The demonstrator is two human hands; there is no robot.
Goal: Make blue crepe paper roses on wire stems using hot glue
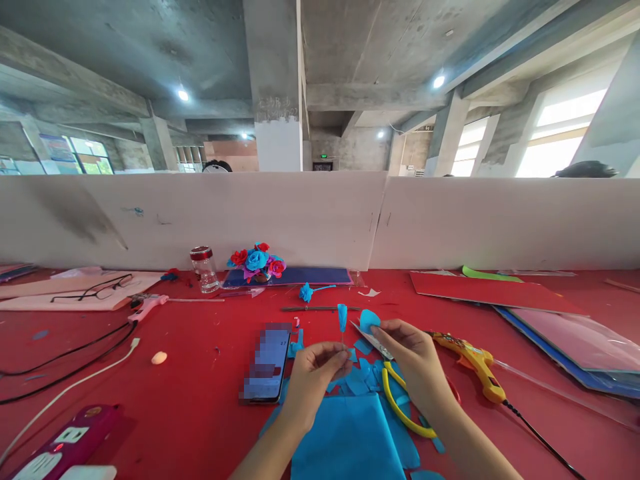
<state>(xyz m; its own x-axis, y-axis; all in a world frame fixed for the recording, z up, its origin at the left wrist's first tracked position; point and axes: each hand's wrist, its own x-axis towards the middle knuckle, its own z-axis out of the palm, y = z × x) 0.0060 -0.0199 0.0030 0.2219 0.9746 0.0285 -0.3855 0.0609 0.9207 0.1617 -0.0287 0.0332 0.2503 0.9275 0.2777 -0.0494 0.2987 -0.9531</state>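
Note:
My left hand [320, 370] pinches a thin stem topped by a small rolled blue paper bud [343, 317], held upright. Just to its right, a rounded blue paper petal [369, 321] sits between the thumb and fingers of my right hand [413, 347]. The bud and the petal are apart. Below my hands, cut blue paper pieces [356, 381] lie scattered, with a larger blue sheet [345, 440] in front of them. Scissors with yellow handles [393, 393] lie partly under my right hand and forearm.
A phone [267, 367] lies left of my hands. To the right is a yellow glue gun [473, 360] with a cord. Behind stand a glass jar [204, 270] and a paper bouquet [257, 260]; a blue flower [306, 292] lies nearby. At lower left is a purple power strip [75, 437].

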